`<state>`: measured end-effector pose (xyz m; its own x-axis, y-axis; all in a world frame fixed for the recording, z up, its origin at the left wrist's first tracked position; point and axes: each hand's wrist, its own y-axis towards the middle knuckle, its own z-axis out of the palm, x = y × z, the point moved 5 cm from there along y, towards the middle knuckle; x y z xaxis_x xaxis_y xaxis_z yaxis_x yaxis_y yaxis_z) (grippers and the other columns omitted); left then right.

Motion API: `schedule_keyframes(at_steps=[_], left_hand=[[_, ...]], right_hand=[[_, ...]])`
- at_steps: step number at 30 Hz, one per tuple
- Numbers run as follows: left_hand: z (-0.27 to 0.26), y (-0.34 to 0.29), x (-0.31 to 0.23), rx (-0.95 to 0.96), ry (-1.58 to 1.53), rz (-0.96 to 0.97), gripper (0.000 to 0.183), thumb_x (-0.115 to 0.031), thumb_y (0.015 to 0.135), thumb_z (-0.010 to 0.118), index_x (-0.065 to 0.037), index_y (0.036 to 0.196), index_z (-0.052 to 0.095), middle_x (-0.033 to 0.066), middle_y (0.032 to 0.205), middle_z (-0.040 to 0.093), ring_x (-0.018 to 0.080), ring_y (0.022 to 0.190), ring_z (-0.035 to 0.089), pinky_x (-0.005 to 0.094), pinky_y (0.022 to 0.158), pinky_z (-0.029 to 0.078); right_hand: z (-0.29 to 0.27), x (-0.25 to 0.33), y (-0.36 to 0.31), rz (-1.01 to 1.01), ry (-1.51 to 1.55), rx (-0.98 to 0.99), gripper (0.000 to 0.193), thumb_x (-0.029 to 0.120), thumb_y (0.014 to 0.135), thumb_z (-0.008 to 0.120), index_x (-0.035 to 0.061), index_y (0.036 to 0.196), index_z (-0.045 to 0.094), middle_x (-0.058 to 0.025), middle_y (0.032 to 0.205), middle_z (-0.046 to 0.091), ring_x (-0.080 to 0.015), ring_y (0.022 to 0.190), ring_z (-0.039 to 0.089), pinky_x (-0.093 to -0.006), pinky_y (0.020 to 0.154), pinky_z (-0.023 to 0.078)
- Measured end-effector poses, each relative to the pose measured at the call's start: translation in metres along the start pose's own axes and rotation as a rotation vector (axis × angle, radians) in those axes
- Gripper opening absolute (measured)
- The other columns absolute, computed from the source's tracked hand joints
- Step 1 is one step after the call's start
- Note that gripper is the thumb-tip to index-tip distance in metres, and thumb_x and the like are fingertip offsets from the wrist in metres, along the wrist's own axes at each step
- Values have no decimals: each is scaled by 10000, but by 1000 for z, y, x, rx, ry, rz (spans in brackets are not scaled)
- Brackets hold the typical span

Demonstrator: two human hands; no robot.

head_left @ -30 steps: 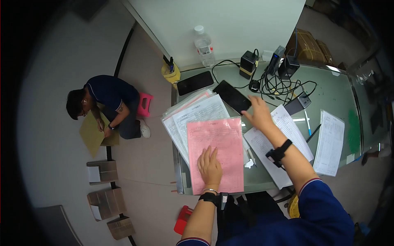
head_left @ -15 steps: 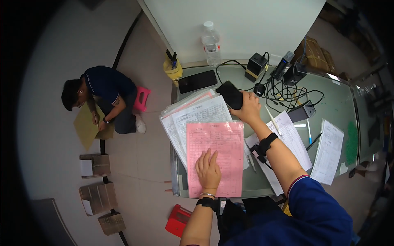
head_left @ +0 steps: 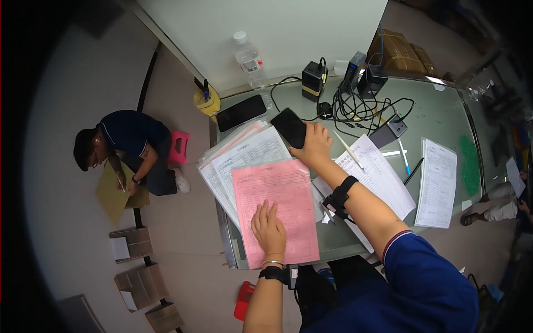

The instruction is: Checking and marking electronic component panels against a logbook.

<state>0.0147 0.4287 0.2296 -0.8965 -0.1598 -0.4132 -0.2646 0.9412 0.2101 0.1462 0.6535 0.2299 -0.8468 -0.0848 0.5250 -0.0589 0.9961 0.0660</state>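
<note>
My left hand lies flat with fingers stretched out on a pink printed form at the desk's near left. Under and beyond it is a stack of white printed sheets, some in clear sleeves. My right hand grips a black smartphone by its right side, thumb at the lower edge; the phone rests at the corner of the stack. A second dark phone lies just left of it. Below my right forearm is a white sheet with a white pen on it.
Tangled black cables and black adapters fill the glass desk's far side. A clear bottle and a yellow pen holder stand at its far left. Another sheet lies right. A person crouches at left, writing on cardboard.
The whole view has shifted, so the desk sits further left and slightly turned. Both hands keep their places on the form and phone. Another person holding paper shows more at the right edge.
</note>
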Motion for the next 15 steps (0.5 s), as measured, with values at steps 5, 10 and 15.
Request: schedule_keyframes(at_steps=[5,10,15], left_hand=[[-1,0,0,3,-6,-4,386,-49,782,514,-114,1149,612,74,1297,515,281,1233,428,426,1053,277],[-4,3,-1,-2,1,-7,387,-44,778,517,-113,1146,613,77,1291,519,283,1227,434,427,1048,286],[-7,2,1,-2,-14,-13,395,-31,776,500,-104,1148,611,85,1284,525,301,1227,433,437,1036,281]], right_hand=[[-3,-11,-5,-58,50,-47,885,356,602,802,80,1336,393,-125,1141,465,-313,1037,427,-442,857,372],[-23,-35,1,-274,505,121,487,113,787,662,98,1253,518,-161,1079,512,-297,929,533,-356,800,454],[-38,-41,-1,-343,511,271,354,-15,837,569,79,1178,588,-152,1128,514,-276,961,554,-331,831,461]])
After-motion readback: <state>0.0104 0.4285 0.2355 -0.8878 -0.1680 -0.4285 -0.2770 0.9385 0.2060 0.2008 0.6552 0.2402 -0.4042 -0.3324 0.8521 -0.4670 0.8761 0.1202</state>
